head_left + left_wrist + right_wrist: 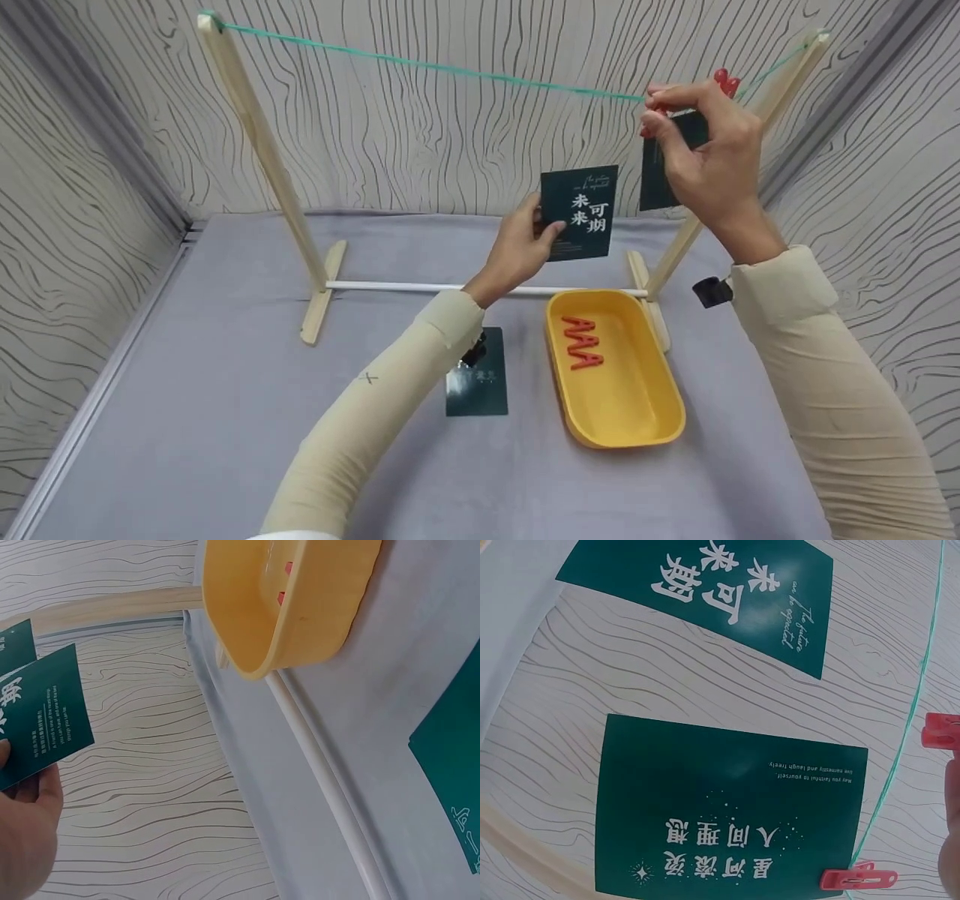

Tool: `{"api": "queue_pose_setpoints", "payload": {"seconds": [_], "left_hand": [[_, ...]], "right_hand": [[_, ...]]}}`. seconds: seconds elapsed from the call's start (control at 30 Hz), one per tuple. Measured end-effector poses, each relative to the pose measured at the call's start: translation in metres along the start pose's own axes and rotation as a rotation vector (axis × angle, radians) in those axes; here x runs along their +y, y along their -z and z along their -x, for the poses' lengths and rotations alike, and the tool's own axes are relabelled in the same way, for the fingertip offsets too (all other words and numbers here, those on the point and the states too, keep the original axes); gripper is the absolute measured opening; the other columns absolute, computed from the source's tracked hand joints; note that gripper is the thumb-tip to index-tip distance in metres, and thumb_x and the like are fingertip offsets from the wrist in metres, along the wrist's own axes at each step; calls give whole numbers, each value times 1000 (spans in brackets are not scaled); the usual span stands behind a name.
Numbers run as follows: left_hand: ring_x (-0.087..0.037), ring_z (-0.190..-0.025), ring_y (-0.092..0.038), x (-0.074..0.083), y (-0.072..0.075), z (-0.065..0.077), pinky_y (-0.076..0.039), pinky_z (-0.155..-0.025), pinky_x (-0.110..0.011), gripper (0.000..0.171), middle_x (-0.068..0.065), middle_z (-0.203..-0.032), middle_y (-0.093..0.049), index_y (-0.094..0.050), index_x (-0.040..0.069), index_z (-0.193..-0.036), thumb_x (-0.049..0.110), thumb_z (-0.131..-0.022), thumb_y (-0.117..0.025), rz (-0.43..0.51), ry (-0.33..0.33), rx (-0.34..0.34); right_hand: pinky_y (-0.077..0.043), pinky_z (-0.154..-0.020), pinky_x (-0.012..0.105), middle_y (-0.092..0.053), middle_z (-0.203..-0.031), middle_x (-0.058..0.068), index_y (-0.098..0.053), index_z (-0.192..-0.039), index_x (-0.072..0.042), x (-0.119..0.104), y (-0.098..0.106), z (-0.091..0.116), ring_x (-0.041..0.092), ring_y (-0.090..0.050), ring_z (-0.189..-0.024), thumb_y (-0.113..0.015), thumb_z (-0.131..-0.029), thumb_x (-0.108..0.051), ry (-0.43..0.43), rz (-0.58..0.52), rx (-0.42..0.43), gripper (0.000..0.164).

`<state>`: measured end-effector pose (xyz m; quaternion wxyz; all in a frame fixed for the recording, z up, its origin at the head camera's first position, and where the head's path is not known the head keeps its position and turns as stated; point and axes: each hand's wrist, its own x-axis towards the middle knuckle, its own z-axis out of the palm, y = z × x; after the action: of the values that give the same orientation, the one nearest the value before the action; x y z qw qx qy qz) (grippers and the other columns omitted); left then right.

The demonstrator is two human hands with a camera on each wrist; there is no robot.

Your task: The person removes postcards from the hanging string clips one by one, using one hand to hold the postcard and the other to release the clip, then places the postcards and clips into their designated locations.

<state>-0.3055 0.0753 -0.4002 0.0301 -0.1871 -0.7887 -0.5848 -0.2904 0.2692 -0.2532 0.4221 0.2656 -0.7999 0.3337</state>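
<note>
Facing pale wooden rack, thin green string; our right hand nearer string, our left hand lower, leftward. Left pinches dark-green rectangular card below string, long axis near-vertical; right pinches red plastic clothespin.

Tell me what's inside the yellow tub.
Three red clips lie in the tub, toward its left side in the head view. What lies directly beneath them is covered.

The card in the left fingers looks like glossy paper, the peg at the right fingers shiny plastic, the tray below them smooth plastic, the posts either side matt wood, the cover beneath cloth.
</note>
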Motion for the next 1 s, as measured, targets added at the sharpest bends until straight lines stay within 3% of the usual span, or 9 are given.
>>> {"api": "queue_pose_setpoints", "payload": {"seconds": [0.47,0.53,0.73,1.0], "left_hand": [[-12,-116,-72,-4,6,3,-60,-100,-24,39,-5,-134,-73,-53,16,-144,12,-106,-62,39,31,5],[-12,-116,-73,-4,6,3,-60,-100,-24,39,-6,-134,-73,-53,16,-144,12,-106,-62,37,29,10],[-13,-113,-74,-6,4,4,-61,-96,-23,41,-8,-131,-74,-51,14,-146,12,-107,-61,49,12,5],[-13,-111,-73,-6,2,6,-61,-96,-22,42,-8,-130,-73,-51,13,-146,10,-106,-62,39,-4,8]], "right_hand": [[-49,-107,15,-77,-113,17,-71,-116,2,4,-2,14,32,-73,-102,-75,-96,-5,-28,16,-3,22],[-49,-106,15,-77,-113,16,-71,-117,2,5,-3,15,25,-72,-102,-76,-95,-6,-30,18,-2,24],[-53,-96,8,-77,-108,18,-68,-118,7,7,-3,24,-14,-63,-98,-79,-93,-4,-54,-14,-28,30],[-54,-93,7,-79,-106,16,-70,-120,3,7,-4,35,-19,-63,-100,-84,-89,-8,-45,-5,-55,36]]}}
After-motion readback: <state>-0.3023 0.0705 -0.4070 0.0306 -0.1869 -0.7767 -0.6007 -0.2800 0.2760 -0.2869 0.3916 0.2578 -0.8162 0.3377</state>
